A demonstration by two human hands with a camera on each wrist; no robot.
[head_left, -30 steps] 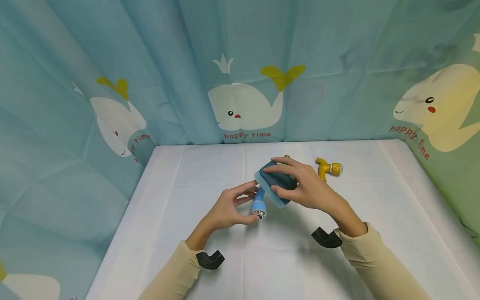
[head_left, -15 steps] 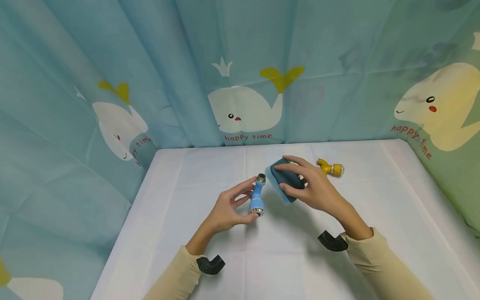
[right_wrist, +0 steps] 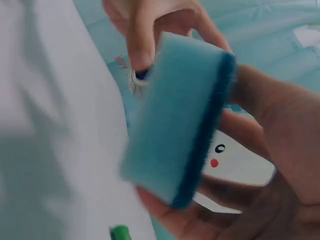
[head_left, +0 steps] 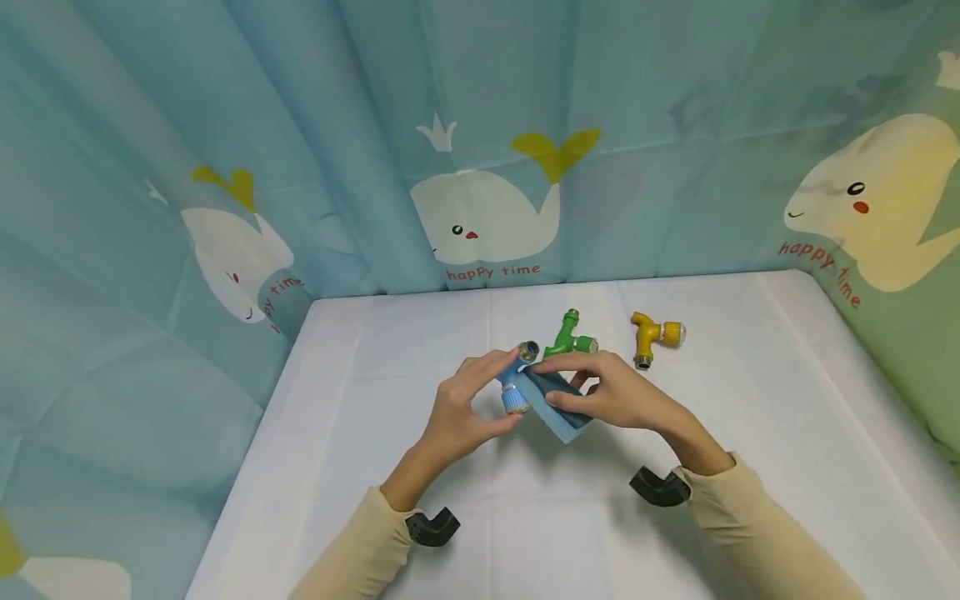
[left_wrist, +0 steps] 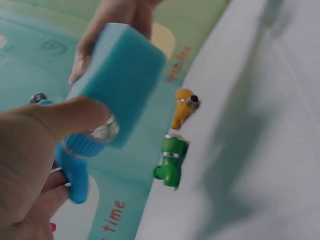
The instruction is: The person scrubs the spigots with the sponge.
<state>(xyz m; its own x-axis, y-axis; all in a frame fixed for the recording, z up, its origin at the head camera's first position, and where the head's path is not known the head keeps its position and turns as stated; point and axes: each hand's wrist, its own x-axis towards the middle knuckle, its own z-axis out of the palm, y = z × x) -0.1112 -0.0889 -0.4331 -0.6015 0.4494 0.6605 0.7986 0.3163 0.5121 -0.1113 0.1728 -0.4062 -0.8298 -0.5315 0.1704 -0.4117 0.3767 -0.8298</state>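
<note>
In the head view my left hand [head_left: 459, 410] pinches a light blue tap [head_left: 514, 399] above the table, thumb at the ribbed knob and fingers near its threaded metal end. My right hand [head_left: 626, 393] grips a two-layer sponge [head_left: 561, 410], pale blue on one side and dark blue on the other. A corner of the sponge overlaps the tap's body in this view. From the left wrist, the pale face of the sponge [left_wrist: 125, 75] stands close behind the tap's knob [left_wrist: 85, 145]. In the right wrist view the sponge [right_wrist: 175, 115] hides most of the tap.
Beyond the hands, a green tap [head_left: 566, 333] lies on the white-covered table [head_left: 390, 350]. To its right lies a yellow tap [head_left: 648, 340]. A blue curtain [head_left: 315, 125] printed with whales encloses the back and sides.
My right hand first drew the sponge away to the right, then brought it back left against the tap. The blue tap has turned in my left hand, and the green tap has come into sight.
</note>
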